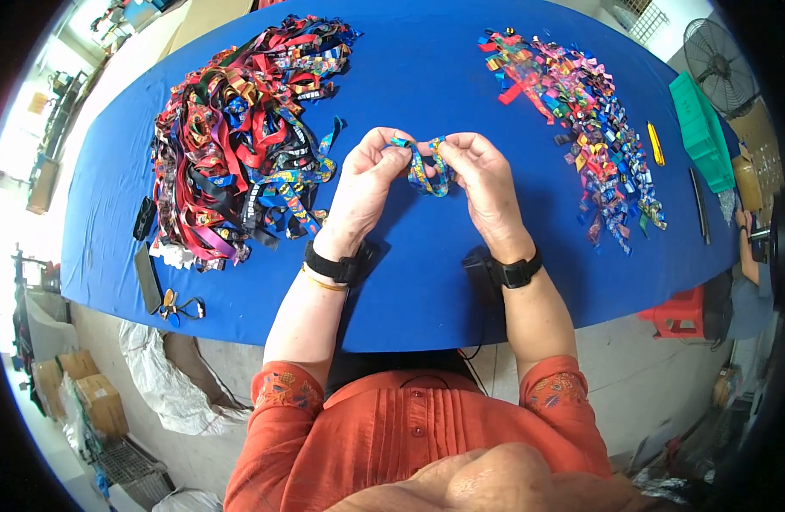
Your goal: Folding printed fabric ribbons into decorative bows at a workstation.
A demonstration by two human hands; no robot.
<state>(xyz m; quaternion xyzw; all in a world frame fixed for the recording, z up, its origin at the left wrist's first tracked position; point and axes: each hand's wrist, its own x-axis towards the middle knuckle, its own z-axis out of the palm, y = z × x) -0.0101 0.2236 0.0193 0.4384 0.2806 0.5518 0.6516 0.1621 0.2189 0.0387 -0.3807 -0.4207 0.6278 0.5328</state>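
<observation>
Nearest to us is our own orange blouse [409, 427], its embroidered short sleeves framing both forearms as they rise from the near edge of the blue table [427, 68].

At the table's near left corner we see a dark phone [147, 276] lying flat, with a small bunch of keys [181, 307] just beside it. Beyond these, a big tangled heap of ribbons [239, 136] in red, black, pink and blue runs toward the far left edge.

Over the middle of the table, our left hand [363, 183], a black watch at its wrist, is closed in a pinch on one end of a short patterned ribbon [428, 171]. Our right hand [486, 183], also wearing a black watch, pinches the other end, fingertips bent in tight. The ribbon hangs between the two hands in a small loop, held up off the cloth.

Toward the right edge lies a long spread of finished ribbon bows [593, 111], neater and flatter than the heap. A yellow cutter [655, 143] lies just past it, then a green crate [704, 132] at the right edge.
</observation>
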